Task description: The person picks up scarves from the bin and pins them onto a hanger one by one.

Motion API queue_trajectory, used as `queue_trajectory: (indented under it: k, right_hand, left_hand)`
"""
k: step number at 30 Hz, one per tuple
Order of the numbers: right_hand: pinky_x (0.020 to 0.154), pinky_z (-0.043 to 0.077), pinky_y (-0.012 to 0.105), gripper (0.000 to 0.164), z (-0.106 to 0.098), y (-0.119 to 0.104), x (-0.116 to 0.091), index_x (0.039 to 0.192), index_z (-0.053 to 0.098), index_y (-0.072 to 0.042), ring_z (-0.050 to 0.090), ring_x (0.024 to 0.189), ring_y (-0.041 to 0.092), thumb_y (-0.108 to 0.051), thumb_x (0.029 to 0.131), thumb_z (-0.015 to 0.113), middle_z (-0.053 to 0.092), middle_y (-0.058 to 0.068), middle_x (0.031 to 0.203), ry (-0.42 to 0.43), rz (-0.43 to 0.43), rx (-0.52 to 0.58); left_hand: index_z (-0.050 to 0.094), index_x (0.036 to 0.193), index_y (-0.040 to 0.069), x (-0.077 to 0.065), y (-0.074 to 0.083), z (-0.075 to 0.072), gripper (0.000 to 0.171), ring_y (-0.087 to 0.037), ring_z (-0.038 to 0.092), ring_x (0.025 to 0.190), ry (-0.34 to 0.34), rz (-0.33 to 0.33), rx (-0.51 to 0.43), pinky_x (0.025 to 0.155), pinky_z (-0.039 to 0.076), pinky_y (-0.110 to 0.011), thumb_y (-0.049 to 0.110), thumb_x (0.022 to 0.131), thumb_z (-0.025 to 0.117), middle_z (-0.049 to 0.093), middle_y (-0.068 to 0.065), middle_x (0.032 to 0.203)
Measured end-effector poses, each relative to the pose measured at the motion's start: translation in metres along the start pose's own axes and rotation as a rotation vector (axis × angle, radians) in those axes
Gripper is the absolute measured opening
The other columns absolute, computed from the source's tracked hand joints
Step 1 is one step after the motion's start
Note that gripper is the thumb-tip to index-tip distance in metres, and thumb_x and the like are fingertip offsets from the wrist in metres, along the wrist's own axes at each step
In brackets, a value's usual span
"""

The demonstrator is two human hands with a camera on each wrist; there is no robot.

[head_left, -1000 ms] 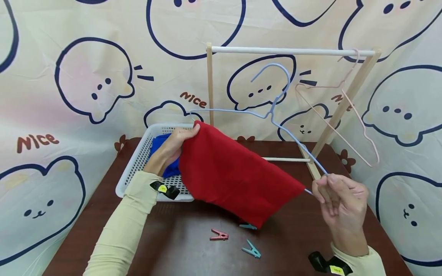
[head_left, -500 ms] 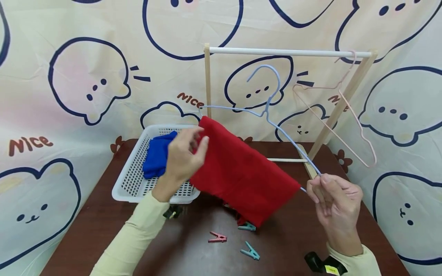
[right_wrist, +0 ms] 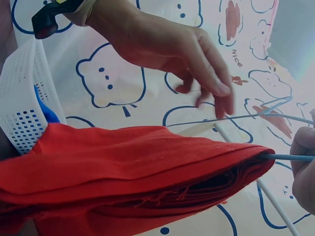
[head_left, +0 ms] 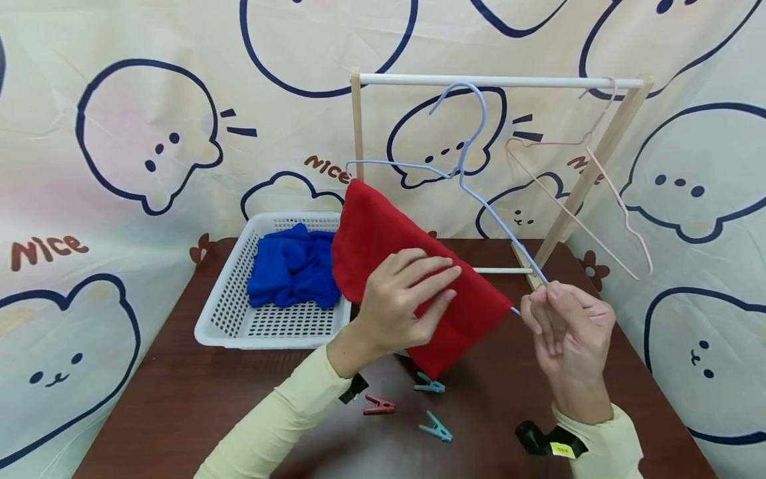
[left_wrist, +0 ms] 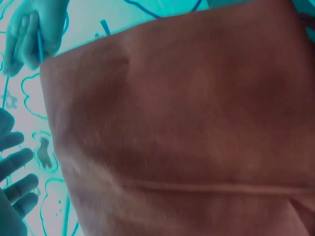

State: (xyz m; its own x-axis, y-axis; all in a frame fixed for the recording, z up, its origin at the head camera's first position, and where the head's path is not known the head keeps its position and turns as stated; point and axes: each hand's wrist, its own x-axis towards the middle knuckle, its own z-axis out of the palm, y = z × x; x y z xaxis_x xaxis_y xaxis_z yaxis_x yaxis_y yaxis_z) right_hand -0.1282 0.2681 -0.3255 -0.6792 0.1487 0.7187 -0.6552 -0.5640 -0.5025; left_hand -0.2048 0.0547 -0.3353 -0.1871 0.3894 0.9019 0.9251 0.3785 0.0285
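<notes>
A folded red cloth (head_left: 383,233) drapes over the bottom bar of a light blue hanger (head_left: 497,219), which tilts down to the right. My right hand (head_left: 568,339) pinches the hanger near its lower right corner, beside the cloth's edge. The left hand (head_left: 401,299) overlaps the middle of the cloth in the head view, fingers spread and loosely bent. In the right wrist view the same left hand (right_wrist: 172,54) hovers over the cloth's top edge, its fingertips close to the hanger's upper wire. Layered cloth edges (right_wrist: 187,189) show there.
A white perforated basket (head_left: 224,299) on the brown table (head_left: 179,412) holds a blue cloth (head_left: 293,266). Behind stands a rack with a white rail (head_left: 407,79), where a pink hanger (head_left: 634,233) hangs. A red clothespin (head_left: 380,405) and two teal clothespins (head_left: 437,428) lie in front.
My left hand lets go of the cloth's upper left corner and moves right across the cloth. The right hand keeps its pinch; the hanger shifts slightly up in view.
</notes>
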Motion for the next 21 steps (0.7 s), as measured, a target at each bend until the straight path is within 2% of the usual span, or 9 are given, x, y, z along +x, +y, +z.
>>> queue_trajectory:
  k: [6,11,16,21]
  right_hand:
    - [0.039,0.025,0.029,0.036,0.004,0.003,0.001,0.087,0.059,0.023,0.03,0.034,0.016,0.01,0.093,0.027,0.036,0.01,0.044,-0.008,-0.003,0.005]
    - [0.039,0.025,0.029,0.036,0.007,0.006,0.0,0.087,0.06,0.022,0.03,0.034,0.017,0.01,0.093,0.027,0.041,0.011,0.043,-0.027,-0.01,0.016]
    - [0.038,0.024,0.029,0.038,0.009,0.01,0.0,0.087,0.061,0.021,0.03,0.032,0.016,0.011,0.093,0.024,0.044,0.012,0.043,-0.039,-0.006,0.036]
    - [0.038,0.024,0.029,0.04,0.011,0.011,-0.002,0.088,0.061,0.021,0.03,0.032,0.016,0.012,0.093,0.022,0.042,0.012,0.043,-0.062,0.001,0.027]
  left_hand:
    - [0.066,0.116,0.023,0.006,0.01,0.012,0.038,-0.014,0.054,0.111,-0.1,0.047,0.026,0.101,0.038,-0.027,0.04,0.082,0.063,0.064,0.003,0.12]
    - [0.066,0.115,0.026,0.008,0.01,0.021,0.037,-0.013,0.054,0.111,-0.12,0.075,0.052,0.099,0.037,-0.031,0.043,0.083,0.061,0.065,0.006,0.118]
    - [0.071,0.105,0.024,0.01,0.003,0.028,0.027,-0.011,0.055,0.104,-0.085,0.082,-0.027,0.096,0.035,-0.033,0.037,0.082,0.066,0.07,0.007,0.104]
    - [0.075,0.094,0.021,0.015,0.002,0.031,0.016,-0.004,0.056,0.092,-0.059,0.023,-0.182,0.09,0.035,-0.031,0.029,0.081,0.069,0.072,0.006,0.091]
